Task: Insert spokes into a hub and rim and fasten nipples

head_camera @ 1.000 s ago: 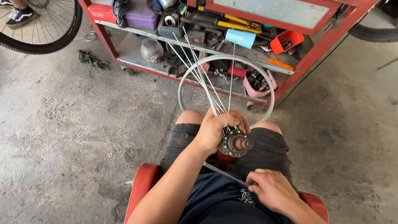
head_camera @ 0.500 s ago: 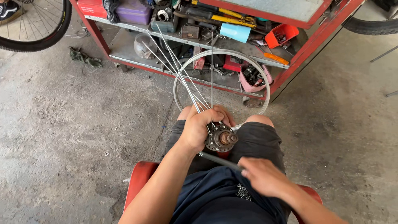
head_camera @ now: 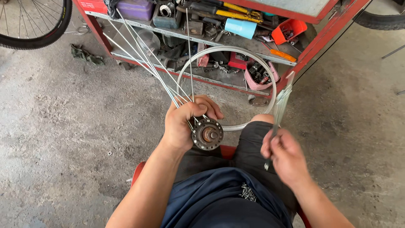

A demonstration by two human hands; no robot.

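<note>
From the head camera I see my left hand (head_camera: 184,123) gripping the wheel hub (head_camera: 207,134), its axle end facing up at me, spokes (head_camera: 145,63) fanning up-left. My right hand (head_camera: 286,155) pinches a blurred bundle of spokes (head_camera: 279,110), standing nearly upright. A bare rim (head_camera: 270,80) leans ahead on the concrete floor (head_camera: 63,126), before a red shelf (head_camera: 320,40).

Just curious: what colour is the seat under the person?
Red, seen between the knees in the head view.

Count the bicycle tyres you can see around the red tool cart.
2. One black tyre on a spoked wheel at top left, beside the red cart; another tyre at top right, mostly out of frame. Others may lie outside the view.
</note>
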